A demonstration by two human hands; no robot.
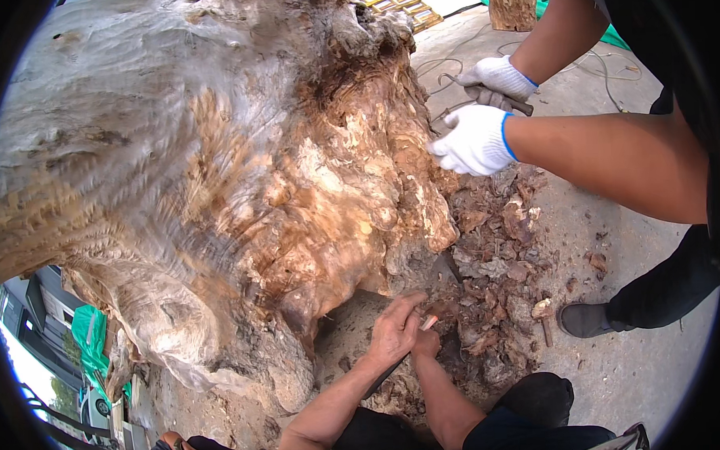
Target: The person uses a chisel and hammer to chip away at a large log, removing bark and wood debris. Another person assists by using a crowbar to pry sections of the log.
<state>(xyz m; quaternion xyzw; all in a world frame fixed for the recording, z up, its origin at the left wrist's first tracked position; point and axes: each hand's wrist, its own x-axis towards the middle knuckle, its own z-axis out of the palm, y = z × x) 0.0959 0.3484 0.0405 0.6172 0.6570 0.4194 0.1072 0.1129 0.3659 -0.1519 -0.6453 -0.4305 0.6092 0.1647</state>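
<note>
A huge weathered tree stump (215, 166) with raw orange-brown rotten wood fills the left and middle. Low at its base, my left hand (394, 332) is closed around a slim tool (429, 322) with a light end. My right hand (427, 343) grips the same tool just below and to the right. The tool's working end is hidden against the dark hollow under the stump. Both my forearms come up from the lower edge.
A co-worker stands at the right, with one white-gloved hand (476, 141) on the stump and the other (497, 77) holding a dark tool (505, 99). Their shoe (585, 319) rests on the concrete. Bark chips (496, 260) are heaped by the base. A cable (609, 77) and wooden pallets (400, 3) lie beyond.
</note>
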